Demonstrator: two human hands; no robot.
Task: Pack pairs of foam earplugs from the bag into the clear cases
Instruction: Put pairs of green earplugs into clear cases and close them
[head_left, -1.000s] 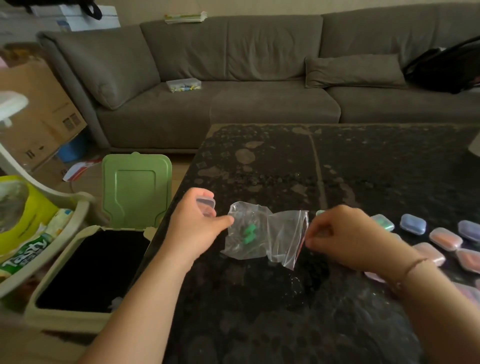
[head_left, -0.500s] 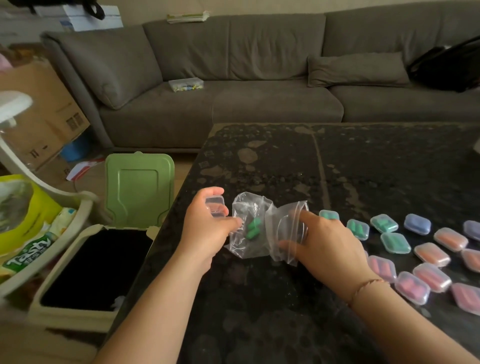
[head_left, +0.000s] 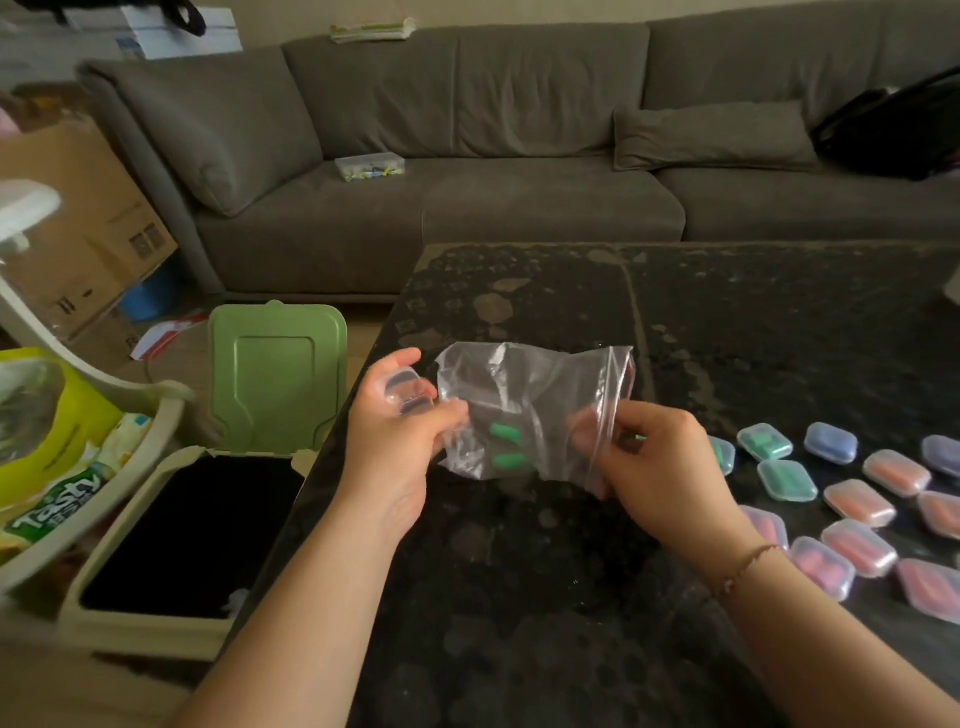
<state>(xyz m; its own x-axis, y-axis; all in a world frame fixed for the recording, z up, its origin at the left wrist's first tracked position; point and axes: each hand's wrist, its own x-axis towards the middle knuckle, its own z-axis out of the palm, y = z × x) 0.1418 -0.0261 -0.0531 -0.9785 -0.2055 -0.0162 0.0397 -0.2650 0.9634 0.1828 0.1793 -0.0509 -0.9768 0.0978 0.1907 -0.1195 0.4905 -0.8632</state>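
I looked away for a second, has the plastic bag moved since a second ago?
Yes. The plastic bag lay crumpled on the table; now both hands hold it spread up off the surface.

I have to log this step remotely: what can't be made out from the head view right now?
- Right hand: fingertips behind the bag, blurred by plastic.
- Empty case in left hand: latched or ajar, unclear.
- Packed cases: row cut off by the right edge.
- Box on the sofa: contents too small.
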